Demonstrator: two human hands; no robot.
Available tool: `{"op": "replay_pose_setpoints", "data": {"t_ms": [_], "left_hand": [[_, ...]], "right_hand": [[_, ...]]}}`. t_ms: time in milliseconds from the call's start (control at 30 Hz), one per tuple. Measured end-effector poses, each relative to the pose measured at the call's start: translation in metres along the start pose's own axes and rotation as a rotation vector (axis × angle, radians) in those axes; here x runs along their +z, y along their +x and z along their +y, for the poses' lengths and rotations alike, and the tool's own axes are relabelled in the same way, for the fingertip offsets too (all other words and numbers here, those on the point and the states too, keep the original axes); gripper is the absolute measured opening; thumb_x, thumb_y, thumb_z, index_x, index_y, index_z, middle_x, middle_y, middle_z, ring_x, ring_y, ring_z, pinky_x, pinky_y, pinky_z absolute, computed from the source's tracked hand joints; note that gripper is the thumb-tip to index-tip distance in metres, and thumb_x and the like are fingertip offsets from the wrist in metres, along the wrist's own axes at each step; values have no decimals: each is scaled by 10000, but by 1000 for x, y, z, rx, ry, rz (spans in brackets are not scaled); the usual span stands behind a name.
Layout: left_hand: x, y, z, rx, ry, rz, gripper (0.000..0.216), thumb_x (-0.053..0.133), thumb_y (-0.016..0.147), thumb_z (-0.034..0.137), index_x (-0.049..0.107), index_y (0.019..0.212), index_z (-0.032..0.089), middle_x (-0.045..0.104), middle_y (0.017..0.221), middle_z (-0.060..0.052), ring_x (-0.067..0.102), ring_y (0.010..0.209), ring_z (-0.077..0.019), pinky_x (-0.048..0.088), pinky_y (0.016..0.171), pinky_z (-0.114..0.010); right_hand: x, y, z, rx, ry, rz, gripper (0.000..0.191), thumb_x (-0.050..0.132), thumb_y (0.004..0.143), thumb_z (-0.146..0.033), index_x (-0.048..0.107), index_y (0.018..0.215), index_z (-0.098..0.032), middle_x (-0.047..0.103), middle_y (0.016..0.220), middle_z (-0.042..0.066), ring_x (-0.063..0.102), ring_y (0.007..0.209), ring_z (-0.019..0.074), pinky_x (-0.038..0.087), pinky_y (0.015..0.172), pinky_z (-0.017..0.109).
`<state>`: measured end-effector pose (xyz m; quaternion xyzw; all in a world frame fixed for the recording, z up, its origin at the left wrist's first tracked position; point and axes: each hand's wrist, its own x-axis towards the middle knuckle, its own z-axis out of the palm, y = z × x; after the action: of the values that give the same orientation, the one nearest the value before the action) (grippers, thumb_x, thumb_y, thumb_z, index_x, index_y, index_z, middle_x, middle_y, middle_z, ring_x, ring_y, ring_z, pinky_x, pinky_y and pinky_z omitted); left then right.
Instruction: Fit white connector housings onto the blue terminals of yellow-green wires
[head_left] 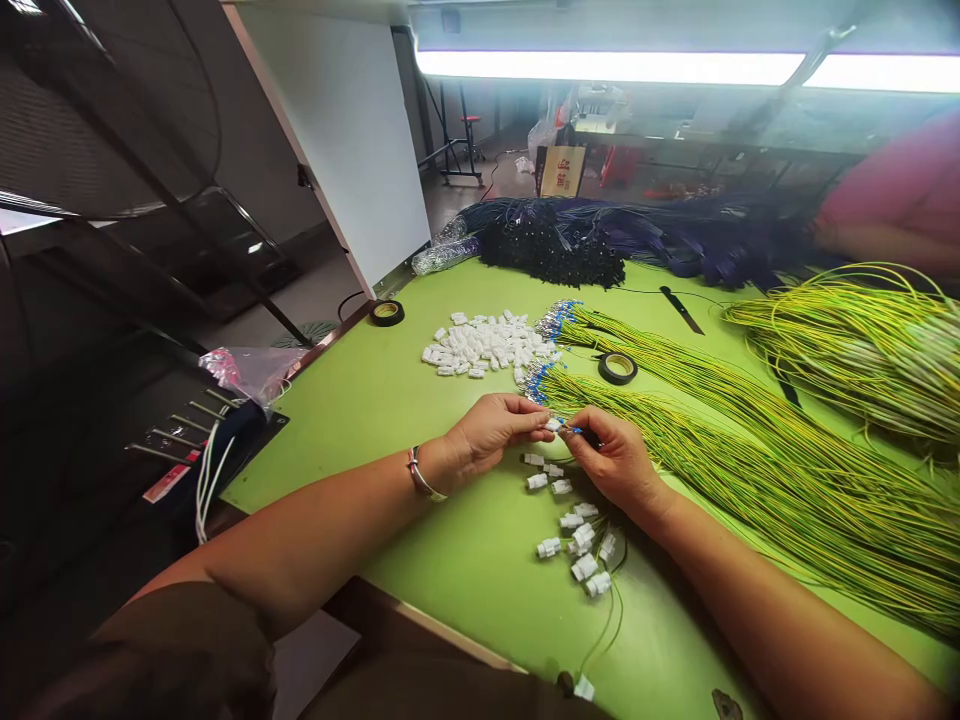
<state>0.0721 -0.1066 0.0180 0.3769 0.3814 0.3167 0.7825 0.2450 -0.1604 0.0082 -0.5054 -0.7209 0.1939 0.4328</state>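
My left hand (499,432) pinches a small white connector housing (553,425) between thumb and fingertips. Right beside it, my right hand (615,455) is closed on a thin wire with a blue-sleeved terminal (576,430) at its tip. The terminal points at the housing; whether it is inside cannot be made out. Below the hands lie several white connectors (583,540), some with wires attached. Behind my left hand is a pile of loose white housings (487,342). Yellow-green wires (720,450) with blue-sleeved ends stretch away to the right.
A black tape roll (617,368) sits among the wires, another tape roll (387,313) near the left edge. Dark wires with black connectors (551,255) lie across the back. A coiled yellow-green bundle (855,340) is at right. A person's pink sleeve (892,190) shows beyond it.
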Motion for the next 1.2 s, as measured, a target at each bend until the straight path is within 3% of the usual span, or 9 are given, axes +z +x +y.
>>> {"op": "replay_pose_setpoints", "data": {"t_ms": [167,533,767,933,1000,1100,1200], "left_hand": [[0,0,6,-2,-31,7,229,823,602,163,672,737,56,659,684,-30,651,617,-92,515,658,-198],[4,0,-2,30,77,24,290,836,578,220,672,751,54,675,685,-48,654,599,-105,513,644,-217],[3,-1,1,101,227,-17,240,787,642,244,661,731,61,639,556,-33,570,481,-72,453,517,-183],[0,1,2,96,194,-42,260,787,622,267,628,699,77,610,541,-10,543,469,-60,421,485,-170],[-2,2,5,97,255,-70,233,758,651,266,631,709,80,599,536,-3,523,453,-59,404,461,-172],[-5,-1,7,76,537,-144,158,696,703,228,673,757,81,578,510,14,475,423,-52,368,438,-173],[-5,-10,7,99,831,-378,122,683,710,184,714,798,105,660,622,-15,550,530,-75,421,534,-182]], "right_hand": [[-1,2,-1,15,0,2,98,571,818,-209,597,730,-178,559,600,-18,446,529,96,360,520,213],[4,1,5,16,-47,-71,96,538,784,-160,585,701,-171,553,603,-12,451,544,100,357,540,221],[0,6,3,135,101,-110,204,581,795,-306,550,641,-175,478,553,-32,383,521,93,322,499,222],[-3,10,3,210,159,-152,288,620,774,-397,545,610,-173,466,548,-30,369,523,90,315,488,223],[-4,10,2,260,213,-160,309,649,752,-427,557,605,-170,479,540,-28,374,510,88,314,472,221],[-7,10,2,374,370,-133,307,694,714,-456,589,655,-173,539,545,-18,434,494,93,362,468,219],[-9,10,3,484,507,-47,308,723,687,-460,612,732,-176,601,593,1,518,518,110,443,505,231]]}}
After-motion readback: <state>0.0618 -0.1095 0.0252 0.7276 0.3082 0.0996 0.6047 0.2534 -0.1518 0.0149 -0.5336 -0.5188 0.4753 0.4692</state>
